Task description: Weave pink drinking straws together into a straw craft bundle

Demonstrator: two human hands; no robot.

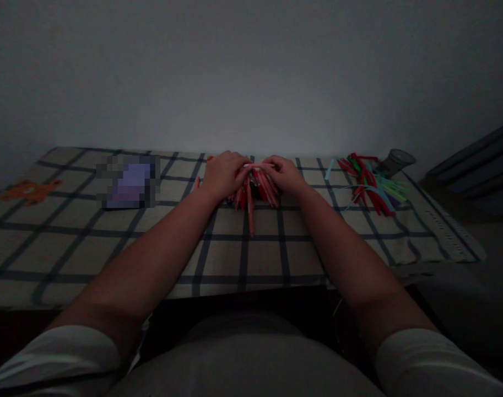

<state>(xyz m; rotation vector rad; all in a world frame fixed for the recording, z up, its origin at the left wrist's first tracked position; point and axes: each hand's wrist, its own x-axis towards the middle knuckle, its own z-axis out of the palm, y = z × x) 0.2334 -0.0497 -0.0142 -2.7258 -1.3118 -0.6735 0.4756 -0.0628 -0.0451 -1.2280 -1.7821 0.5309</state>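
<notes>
Head view.

Left hand: grip closed, fingertips pinching the left end of a pink strip.
Right hand: grip likewise closed, on the right end of the same strip, which spans the gap between the hands, level, above the middle of the bench near its wall side.

Bundle of pink and red sticks: directly below the strip, fanned toward the wearer, partly hidden by both hands. One longer pink stick, projecting from the bundle toward the near edge. One short pink piece, just left of the left hand.

Checked cloth, pale with dark lines: spread over the bench.
Orange cut-out shape: far left.
Rectangular item, bluish-purple: left of centre, blocked out by pixels; any lettering unreadable.
Small orange item: behind the left hand, mostly covered.
Heap of strips, red, green, pale blue and purple: right side, well apart from the hands.
Single pale-blue strip: between heap and right hand.

Container: one greyish see-through cup, beside the heap, far right; contents too dim to tell.

Pale wall: behind the bench.
</notes>
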